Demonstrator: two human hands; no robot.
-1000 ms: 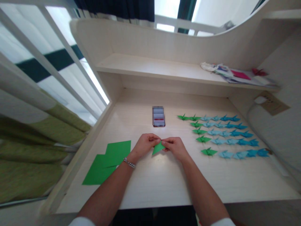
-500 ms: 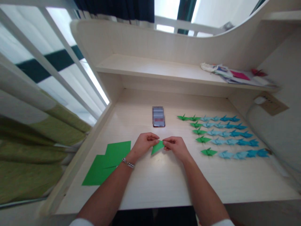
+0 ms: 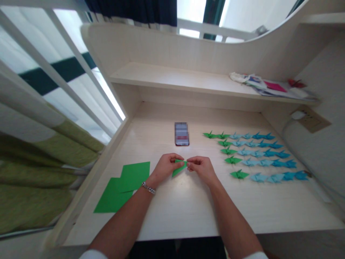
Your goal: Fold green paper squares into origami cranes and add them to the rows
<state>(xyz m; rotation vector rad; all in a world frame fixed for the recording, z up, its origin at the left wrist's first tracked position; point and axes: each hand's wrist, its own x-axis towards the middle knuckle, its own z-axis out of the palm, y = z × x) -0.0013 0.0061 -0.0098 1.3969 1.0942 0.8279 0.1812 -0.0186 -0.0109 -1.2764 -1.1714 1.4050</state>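
Note:
A small folded piece of green origami paper (image 3: 178, 171) is held between my two hands, just above or on the desk. My left hand (image 3: 168, 166) pinches it from the left, the thumb lying across its top. At its right corner, the thumb and fingertips of my right hand (image 3: 201, 167) close on the paper. Part of the paper is hidden under my left fingers. Flat green paper sheets (image 3: 136, 176) lie overlapping to the left, partly behind my left forearm.
Rows of folded paper cranes (image 3: 256, 153), green, light blue and blue, stand on the right of the desk (image 3: 183, 216). A phone (image 3: 182, 133) lies beyond my hands. Papers (image 3: 269, 86) rest on the shelf (image 3: 172, 77). A cable runs from the wall socket (image 3: 309, 118).
My left thumb has slid a little to the right across the folded green paper, covering more of its top. My right hand has barely moved.

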